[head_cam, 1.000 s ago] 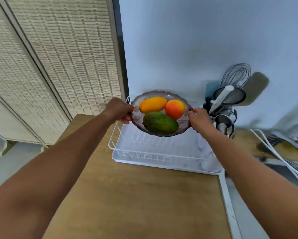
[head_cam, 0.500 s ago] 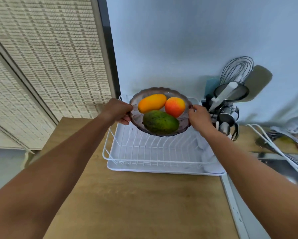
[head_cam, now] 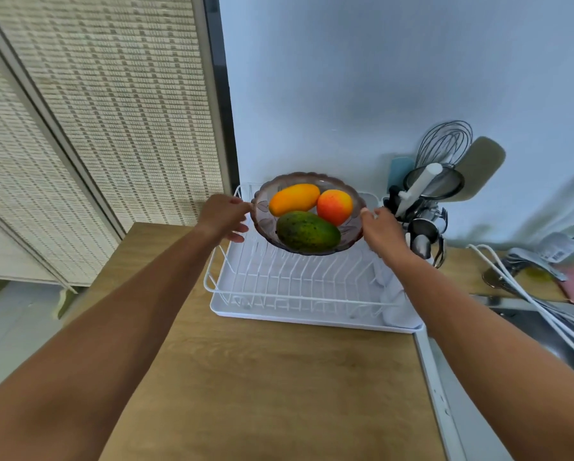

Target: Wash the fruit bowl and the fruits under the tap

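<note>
Head camera view: two bare arms reach forward over a wooden countertop (head_cam: 262, 377). The left hand (head_cam: 224, 216) and right hand (head_cam: 380, 232) each grasp an opposite edge of a translucent, scallop-rimmed glass fruit bowl (head_cam: 264, 212), held in the air above a white wire dish rack (head_cam: 299, 287). Inside the bowl lie a yellow-orange mango (head_cam: 294, 198), a red-orange round fruit (head_cam: 334, 206) and a larger green mango (head_cam: 307, 230), all touching.

The bowl looks tipped toward the viewer, so the loose fruit could roll out if it tilts further during carrying. To the right, a metal utensil holder (head_cam: 423, 234) with a wire whisk (head_cam: 445, 143) stands just beside the right hand and could be knocked. White cables (head_cam: 525, 294) trail across the steel sink (head_cam: 538, 327) at the right edge; the tap itself cannot be made out clearly.
</note>
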The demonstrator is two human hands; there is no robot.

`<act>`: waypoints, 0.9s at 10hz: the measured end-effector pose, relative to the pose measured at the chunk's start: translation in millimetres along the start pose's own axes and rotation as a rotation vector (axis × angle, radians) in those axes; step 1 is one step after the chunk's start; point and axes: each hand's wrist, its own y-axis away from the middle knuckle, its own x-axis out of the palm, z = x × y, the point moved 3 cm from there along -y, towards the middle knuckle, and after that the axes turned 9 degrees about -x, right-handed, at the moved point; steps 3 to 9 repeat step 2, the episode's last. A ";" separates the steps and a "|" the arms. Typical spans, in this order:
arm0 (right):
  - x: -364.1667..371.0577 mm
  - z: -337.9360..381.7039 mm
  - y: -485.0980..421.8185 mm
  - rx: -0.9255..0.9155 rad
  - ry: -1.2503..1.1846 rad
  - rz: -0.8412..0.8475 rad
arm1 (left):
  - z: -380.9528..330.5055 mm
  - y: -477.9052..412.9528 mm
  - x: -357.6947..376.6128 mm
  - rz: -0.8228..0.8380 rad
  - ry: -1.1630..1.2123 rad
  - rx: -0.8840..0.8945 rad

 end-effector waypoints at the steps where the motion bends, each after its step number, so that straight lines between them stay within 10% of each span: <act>1: -12.0 9.8 20.4 -0.027 0.002 -0.026 | -5.4 23.3 -9.3 -0.092 0.001 0.078; 9: -25.4 16.7 47.6 -0.105 -0.041 -0.079 | -10.9 60.6 -3.8 -0.118 0.021 0.168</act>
